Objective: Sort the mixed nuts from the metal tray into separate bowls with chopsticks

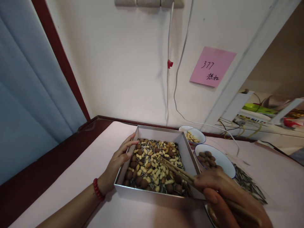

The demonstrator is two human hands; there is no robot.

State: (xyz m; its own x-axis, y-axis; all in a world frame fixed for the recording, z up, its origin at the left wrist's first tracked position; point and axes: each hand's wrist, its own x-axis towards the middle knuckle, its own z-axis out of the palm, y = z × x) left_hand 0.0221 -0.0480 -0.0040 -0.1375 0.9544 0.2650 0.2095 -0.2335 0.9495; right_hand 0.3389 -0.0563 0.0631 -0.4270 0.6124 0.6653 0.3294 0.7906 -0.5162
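Note:
A shallow grey box (184, 146) on the pink table holds a mix of peanuts, brown round nuts and striped sunflower seeds. My left hand (117, 165) rests on the box's left wall, fingers curled over the rim, a red bead bracelet on the wrist. My right hand (222, 186) is closed on a pair of wooden chopsticks (175, 168), their tips down among the peanuts near the middle of the box.
Right of the box stand a white bowl of brown nuts (224, 157) and, behind it, a small bowl of peanuts (198, 132). Sunflower seeds (248, 184) lie piled on the table at right. White cables hang down the wall; a pink note (212, 67) is stuck there.

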